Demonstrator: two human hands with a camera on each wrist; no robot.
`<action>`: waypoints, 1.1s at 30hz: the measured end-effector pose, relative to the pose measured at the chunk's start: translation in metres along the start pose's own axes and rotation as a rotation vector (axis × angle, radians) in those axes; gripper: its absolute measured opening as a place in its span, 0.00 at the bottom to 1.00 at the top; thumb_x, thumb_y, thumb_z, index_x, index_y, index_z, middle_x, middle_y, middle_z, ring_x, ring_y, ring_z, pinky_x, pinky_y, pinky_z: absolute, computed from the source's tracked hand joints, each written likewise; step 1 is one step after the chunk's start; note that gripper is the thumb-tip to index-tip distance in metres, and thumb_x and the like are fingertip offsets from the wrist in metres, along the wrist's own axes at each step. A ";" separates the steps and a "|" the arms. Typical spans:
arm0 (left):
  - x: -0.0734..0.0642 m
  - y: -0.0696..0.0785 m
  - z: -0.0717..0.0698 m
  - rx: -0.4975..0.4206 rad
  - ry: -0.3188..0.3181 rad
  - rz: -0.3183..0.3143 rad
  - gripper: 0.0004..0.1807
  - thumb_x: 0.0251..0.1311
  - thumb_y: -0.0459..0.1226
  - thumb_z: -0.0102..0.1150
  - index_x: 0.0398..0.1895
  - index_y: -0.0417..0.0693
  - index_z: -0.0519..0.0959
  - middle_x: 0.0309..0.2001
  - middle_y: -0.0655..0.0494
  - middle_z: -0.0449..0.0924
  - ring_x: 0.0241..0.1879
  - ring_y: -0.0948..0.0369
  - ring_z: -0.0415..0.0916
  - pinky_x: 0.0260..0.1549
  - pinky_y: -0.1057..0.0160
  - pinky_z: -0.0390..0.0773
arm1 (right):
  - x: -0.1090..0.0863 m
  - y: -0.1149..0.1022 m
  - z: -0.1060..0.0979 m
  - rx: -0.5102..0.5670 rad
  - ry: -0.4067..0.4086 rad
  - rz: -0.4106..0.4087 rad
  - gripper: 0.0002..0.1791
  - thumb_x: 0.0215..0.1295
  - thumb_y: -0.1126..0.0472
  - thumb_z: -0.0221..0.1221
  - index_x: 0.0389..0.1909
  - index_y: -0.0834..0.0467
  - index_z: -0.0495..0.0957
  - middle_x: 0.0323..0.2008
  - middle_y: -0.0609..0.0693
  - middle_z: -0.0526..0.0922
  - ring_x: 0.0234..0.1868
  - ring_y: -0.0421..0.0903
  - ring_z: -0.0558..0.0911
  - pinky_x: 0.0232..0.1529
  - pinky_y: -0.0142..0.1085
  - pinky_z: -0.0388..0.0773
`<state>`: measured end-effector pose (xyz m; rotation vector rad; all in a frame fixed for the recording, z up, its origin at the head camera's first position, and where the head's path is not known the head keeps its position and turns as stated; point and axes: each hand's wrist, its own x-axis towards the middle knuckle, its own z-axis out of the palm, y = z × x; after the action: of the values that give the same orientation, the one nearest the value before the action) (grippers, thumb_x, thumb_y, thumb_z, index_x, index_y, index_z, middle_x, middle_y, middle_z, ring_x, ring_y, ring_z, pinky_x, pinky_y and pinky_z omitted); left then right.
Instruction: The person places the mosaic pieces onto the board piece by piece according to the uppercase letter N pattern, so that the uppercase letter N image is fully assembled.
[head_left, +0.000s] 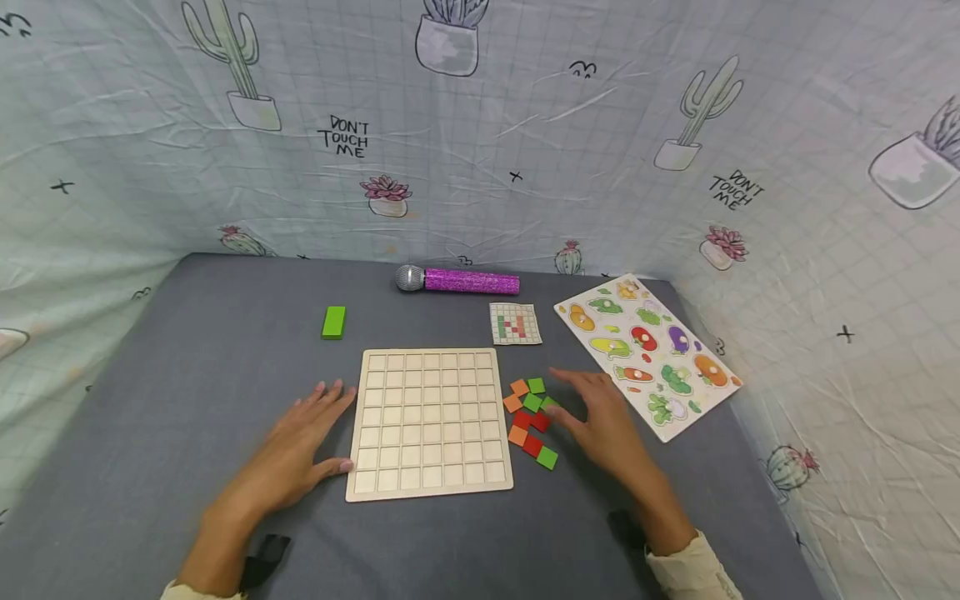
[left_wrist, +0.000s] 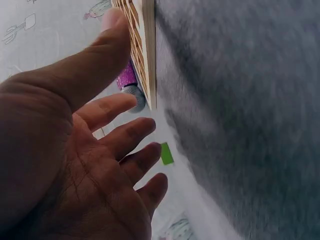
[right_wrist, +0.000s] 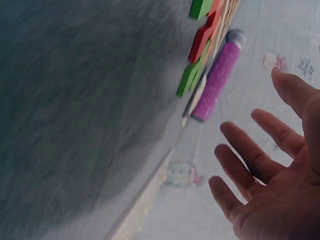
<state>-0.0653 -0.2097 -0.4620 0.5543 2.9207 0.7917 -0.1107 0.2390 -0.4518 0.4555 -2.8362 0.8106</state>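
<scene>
A pale wooden grid board (head_left: 430, 423) of square cells lies flat on the grey table. At its left edge is my left hand (head_left: 303, 442), fingers spread, with thumb and index fingertip at the rim. In the left wrist view that hand (left_wrist: 100, 150) holds nothing. Beside the board's right edge lie several small square tiles in green (head_left: 547, 457), red (head_left: 532, 445) and orange (head_left: 518, 435). Over the right side of these tiles hovers my right hand (head_left: 606, 421), fingers loosely extended; the right wrist view shows nothing in the hand (right_wrist: 272, 170).
A purple glitter microphone (head_left: 471, 281) lies behind the board. A small pattern card (head_left: 515, 323) with coloured squares is at the back right, and a vegetable puzzle board (head_left: 648, 358) farther right. A green block (head_left: 333, 322) lies at the back left. A printed cloth (head_left: 480, 167) hangs behind.
</scene>
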 end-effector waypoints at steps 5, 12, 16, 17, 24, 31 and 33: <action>0.001 0.001 0.005 -0.015 -0.031 0.007 0.54 0.54 0.43 0.80 0.83 0.41 0.61 0.82 0.35 0.59 0.81 0.33 0.55 0.76 0.29 0.57 | 0.012 -0.004 0.011 0.078 -0.092 0.036 0.29 0.64 0.57 0.75 0.67 0.51 0.82 0.62 0.54 0.85 0.62 0.55 0.77 0.65 0.59 0.77; 0.001 0.004 0.006 -0.031 -0.050 -0.024 0.55 0.54 0.41 0.80 0.83 0.42 0.60 0.83 0.38 0.58 0.82 0.35 0.55 0.72 0.28 0.63 | 0.032 -0.008 0.022 0.095 -0.175 0.056 0.24 0.64 0.60 0.75 0.62 0.53 0.86 0.59 0.53 0.87 0.60 0.54 0.78 0.63 0.57 0.78; 0.000 0.006 0.006 -0.038 -0.051 -0.033 0.54 0.53 0.40 0.81 0.83 0.42 0.62 0.83 0.40 0.59 0.82 0.34 0.54 0.72 0.28 0.63 | 0.044 -0.010 0.026 0.072 -0.211 0.025 0.20 0.63 0.61 0.75 0.57 0.52 0.88 0.57 0.51 0.88 0.59 0.54 0.79 0.64 0.56 0.77; 0.000 0.007 0.007 -0.037 -0.048 -0.030 0.54 0.53 0.39 0.81 0.82 0.41 0.63 0.83 0.40 0.59 0.82 0.34 0.54 0.72 0.28 0.63 | 0.047 -0.011 0.027 0.066 -0.220 0.016 0.19 0.63 0.62 0.75 0.55 0.52 0.89 0.56 0.51 0.89 0.58 0.53 0.79 0.64 0.56 0.77; 0.000 0.009 0.010 -0.044 -0.034 -0.003 0.51 0.53 0.39 0.80 0.81 0.40 0.66 0.82 0.40 0.62 0.81 0.32 0.55 0.70 0.28 0.67 | 0.062 -0.011 0.031 0.014 -0.259 -0.003 0.15 0.61 0.65 0.76 0.48 0.53 0.91 0.50 0.49 0.91 0.54 0.52 0.80 0.63 0.53 0.77; 0.001 0.010 0.011 -0.070 -0.047 -0.020 0.52 0.53 0.37 0.80 0.81 0.39 0.64 0.83 0.41 0.59 0.82 0.32 0.53 0.73 0.29 0.64 | 0.069 -0.008 0.035 0.000 -0.268 0.020 0.14 0.60 0.68 0.76 0.46 0.54 0.91 0.44 0.50 0.91 0.51 0.51 0.79 0.61 0.52 0.77; 0.001 0.010 0.011 -0.075 -0.048 -0.024 0.52 0.53 0.37 0.80 0.81 0.39 0.64 0.83 0.41 0.59 0.82 0.32 0.52 0.73 0.30 0.63 | 0.071 -0.007 0.035 0.014 -0.274 0.031 0.13 0.59 0.68 0.76 0.45 0.54 0.91 0.42 0.50 0.89 0.49 0.50 0.79 0.60 0.51 0.77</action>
<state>-0.0616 -0.1957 -0.4662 0.5232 2.8358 0.8688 -0.1772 0.1967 -0.4612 0.5665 -3.0962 0.8322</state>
